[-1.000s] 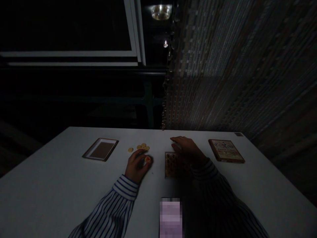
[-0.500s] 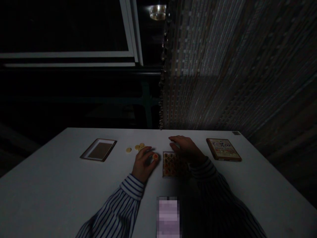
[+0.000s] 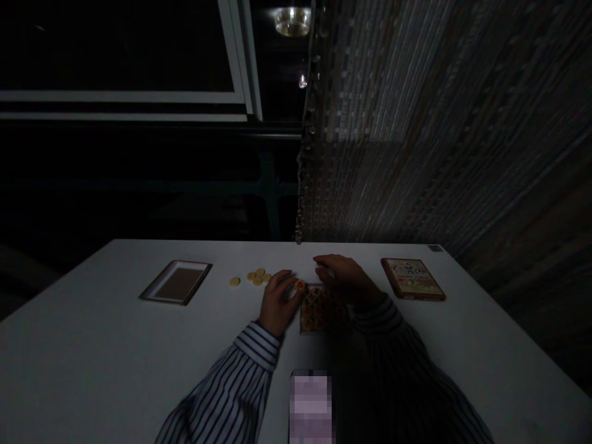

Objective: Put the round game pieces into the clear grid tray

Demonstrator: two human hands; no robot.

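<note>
My left hand [image 3: 279, 303] pinches a round xiangqi piece [image 3: 300, 285] with a red mark between thumb and fingers, at the far left corner of a small square tray. That tray [image 3: 301, 320] holds rows of similar pieces, and its right side is hidden under my right hand and in dark shadow. Over its far right part, my right hand [image 3: 343, 276] hovers with the fingers bent and apart, and I see nothing between them. Left of my left hand, several pale xiangqi pieces [image 3: 258, 281] lie close together, with a single piece [image 3: 235, 282] apart from them.
An open shallow box part [image 3: 198, 290] lies on the left of the white table [image 3: 102, 345]. On the right sits a printed box lid [image 3: 413, 279]. A phone with a blurred screen [image 3: 311, 404] rests near me. Behind the table hangs a bead curtain [image 3: 370, 154].
My left hand has moved right with the xiangqi piece, from beside the tray to its far left corner. More of the loose pieces show now. My right hand stays nearly still.
</note>
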